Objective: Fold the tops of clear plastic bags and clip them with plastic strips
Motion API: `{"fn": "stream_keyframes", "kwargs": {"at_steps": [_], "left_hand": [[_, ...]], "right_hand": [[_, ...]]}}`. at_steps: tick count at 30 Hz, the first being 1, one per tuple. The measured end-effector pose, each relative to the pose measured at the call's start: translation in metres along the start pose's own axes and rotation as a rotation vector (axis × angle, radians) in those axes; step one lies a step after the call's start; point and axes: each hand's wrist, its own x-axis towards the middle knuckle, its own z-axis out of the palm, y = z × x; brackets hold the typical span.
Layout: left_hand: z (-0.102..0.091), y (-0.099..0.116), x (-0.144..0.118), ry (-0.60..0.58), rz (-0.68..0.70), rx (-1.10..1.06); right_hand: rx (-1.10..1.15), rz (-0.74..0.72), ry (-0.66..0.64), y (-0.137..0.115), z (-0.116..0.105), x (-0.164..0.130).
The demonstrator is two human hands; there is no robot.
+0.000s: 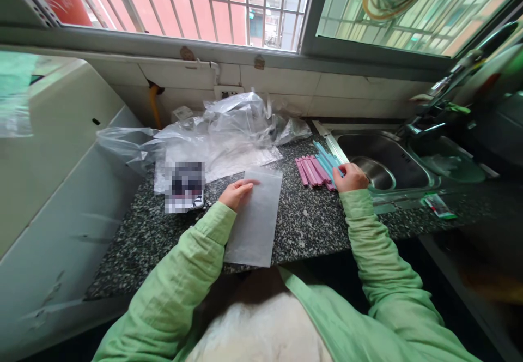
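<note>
On the granite counter [302, 225], left hand [237, 192] flat on a clear bag [257, 220], right hand [351, 178] pinching blue sticks [327, 160] beside pink ones [310, 171].

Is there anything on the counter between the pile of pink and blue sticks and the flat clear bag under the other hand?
Nothing visible. The right hand rests on the pink and blue sticks beside the sink. The left hand presses on the flat clear bag. Only bare speckled counter lies between them; the crumpled plastic bags sit behind.

soft daylight from the window [196, 7]; edges warped, blurred.
</note>
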Motion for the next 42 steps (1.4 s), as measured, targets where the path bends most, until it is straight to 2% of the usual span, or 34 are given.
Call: {"fn": "stream_keyframes", "kwargs": {"at_steps": [3,7,11,15,21,29,34,42], "left_hand": [[0.000,-0.001,0.001,0.035,-0.009,-0.023],[0.000,-0.005,0.004,0.054,-0.007,-0.029],[0.000,-0.009,0.008,0.047,0.035,-0.069],[0.002,-0.006,0.006,0.013,0.017,-0.148],[0.002,0.003,0.000,0.031,-0.016,-0.157],[0.000,-0.005,0.007,0.119,0.062,-0.013],[-0.003,-0.004,0.006,0.048,0.063,0.028],[-0.004,-0.002,0.004,-0.002,0.121,0.062]], "right_hand": [[0.268,-0.135,0.035,-0.017,-0.003,-0.004],[0.635,-0.302,-0.094,-0.052,-0.002,-0.011],[0.790,-0.385,-0.264,-0.080,0.001,-0.013],[0.854,-0.400,-0.387,-0.095,0.008,-0.013],[0.963,-0.299,-0.520,-0.097,0.032,-0.019],[1.034,-0.276,-0.686,-0.096,0.051,-0.029],[1.105,-0.175,-0.729,-0.093,0.059,-0.030],[1.073,-0.192,-0.857,-0.091,0.057,-0.030]]}}
